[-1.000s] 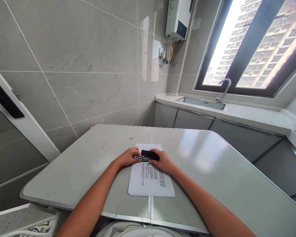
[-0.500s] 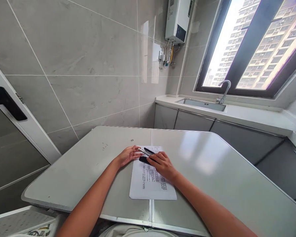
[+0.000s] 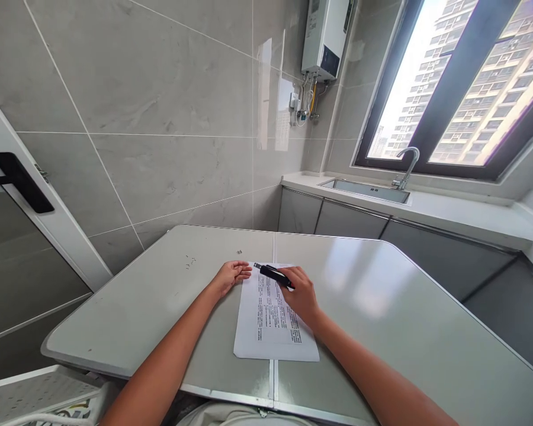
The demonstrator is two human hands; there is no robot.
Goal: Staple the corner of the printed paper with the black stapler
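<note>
In the head view, my right hand (image 3: 299, 291) is wrapped round a black stapler (image 3: 273, 273), whose silver tip points left. The stapler is over the upper part of a printed sheet of paper (image 3: 270, 307). Just left of that tip, my left hand (image 3: 232, 277) has its fingers stretched out and holds nothing. Its fingertips are by the sheet's upper left corner; whether they touch the paper I cannot tell.
Several loose staples (image 3: 190, 261) lie on the pale table (image 3: 160, 307), and a small staple piece (image 3: 239, 252) lies beyond my left hand. A metal seam runs under the paper. A white perforated container (image 3: 35, 399) stands at lower left. Behind are a sink (image 3: 364, 189) and counter.
The stapler, spread apart with its silver rail showing before, is now folded together in my right hand. My left fingers have come away from it. The view has shifted slightly.
</note>
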